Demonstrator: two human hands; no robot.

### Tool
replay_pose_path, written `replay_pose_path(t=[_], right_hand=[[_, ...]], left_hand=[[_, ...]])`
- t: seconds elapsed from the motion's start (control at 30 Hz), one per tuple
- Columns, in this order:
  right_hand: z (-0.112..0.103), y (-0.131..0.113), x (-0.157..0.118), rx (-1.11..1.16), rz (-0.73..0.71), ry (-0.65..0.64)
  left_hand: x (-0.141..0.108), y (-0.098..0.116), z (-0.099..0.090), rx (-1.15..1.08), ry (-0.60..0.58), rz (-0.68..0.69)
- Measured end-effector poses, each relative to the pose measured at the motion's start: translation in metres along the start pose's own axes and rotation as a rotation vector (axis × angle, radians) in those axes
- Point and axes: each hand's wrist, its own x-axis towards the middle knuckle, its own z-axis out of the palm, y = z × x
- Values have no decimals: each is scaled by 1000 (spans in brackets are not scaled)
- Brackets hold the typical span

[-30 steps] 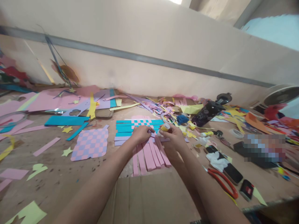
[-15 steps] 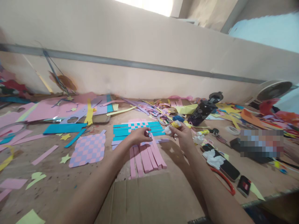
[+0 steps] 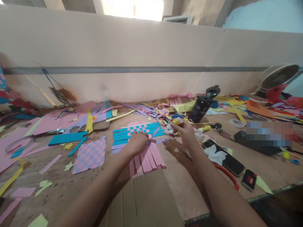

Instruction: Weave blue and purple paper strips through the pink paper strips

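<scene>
Left fingers pinched at the paper weave

I had the left hand (image 3: 139,142) pressed close on a lilac strip (image 3: 154,133) at the pink-and-blue paper weave (image 3: 139,130), mid-counter (image 3: 55,181). My right fingers (image 3: 180,125) pinched a small yellow bottle (image 3: 176,121) at 1 o'clock. A black flask (image 3: 200,109) stood at 2 o'clock, its contents hidden.

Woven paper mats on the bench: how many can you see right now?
2. A pink and lilac checked mat lies left of the hands, and a pink and blue weave sits at the left hand. Others could be hidden under the paper scraps.
</scene>
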Motion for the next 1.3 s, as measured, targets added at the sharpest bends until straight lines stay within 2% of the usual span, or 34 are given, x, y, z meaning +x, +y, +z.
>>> replay_pose_path(t=[0.17,0.43,0.63,1.0,1.3], right_hand=[[-2,2,3,19,-20,-12],[-1,0,1,27,15,-6],[-2,0,2,-4,-15,1],[-2,1,2,10,22,0],[0,3,2,13,-11,-24]], left_hand=[[-1,1,6,112,-4,23],[-2,-2,12,125,52,48],[-5,2,16,175,53,65],[-7,6,13,137,61,44],[7,3,25,163,100,63]])
